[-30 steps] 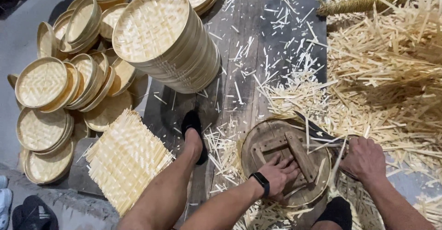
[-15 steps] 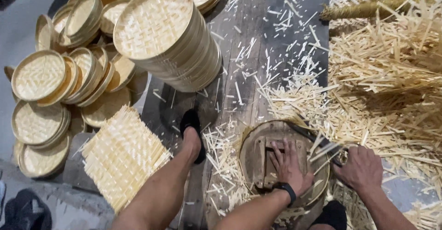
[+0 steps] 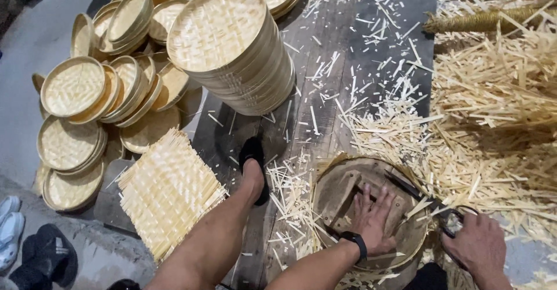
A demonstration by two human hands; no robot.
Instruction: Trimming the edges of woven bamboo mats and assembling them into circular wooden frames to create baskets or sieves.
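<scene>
My left hand (image 3: 372, 220) lies flat, fingers spread, on the crossbars of a round wooden form (image 3: 339, 188) that sits on the dark plank floor. Woven bamboo strips stick out around the form's edge. My right hand (image 3: 479, 247) grips the handles of black scissors (image 3: 419, 194), whose blades lie along the form's right rim. My bare leg, in a black shoe (image 3: 253, 153), stretches out to the left of the form.
A tall stack of round woven bamboo lids (image 3: 232, 46) stands ahead. More lids (image 3: 75, 87) lie piled at the left. A square woven mat (image 3: 168, 188) lies beside my leg. Loose bamboo offcuts (image 3: 499, 92) cover the right side. Shoes (image 3: 35, 255) sit bottom left.
My left hand has slid a little to the right across the form's crossbars. My right hand with the scissors has drawn back toward me along the right rim.
</scene>
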